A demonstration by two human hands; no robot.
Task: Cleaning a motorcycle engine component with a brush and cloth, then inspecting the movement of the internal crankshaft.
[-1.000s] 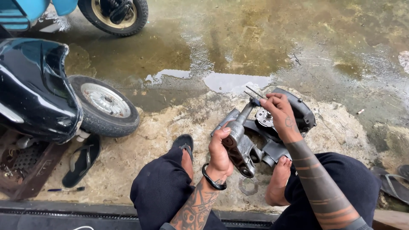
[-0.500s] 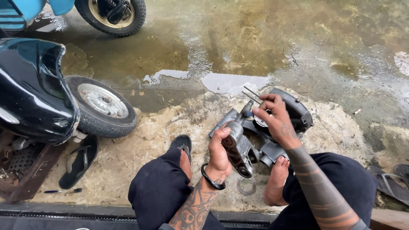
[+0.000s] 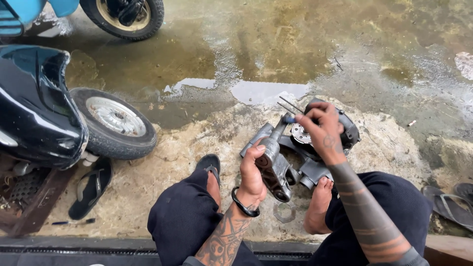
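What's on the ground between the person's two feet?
A metal ring lies on the ground between the left foot and right foot, in the head view.

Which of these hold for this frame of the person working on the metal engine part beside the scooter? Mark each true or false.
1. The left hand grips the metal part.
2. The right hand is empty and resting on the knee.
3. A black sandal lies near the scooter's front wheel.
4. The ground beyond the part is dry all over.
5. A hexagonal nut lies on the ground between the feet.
1. True: the left hand is closed around the grey metal part.
2. False: the right hand is raised over the part, holding a thin tool.
3. True: the black sandal lies by the front wheel.
4. False: a puddle lies there.
5. True: the nut lies there.
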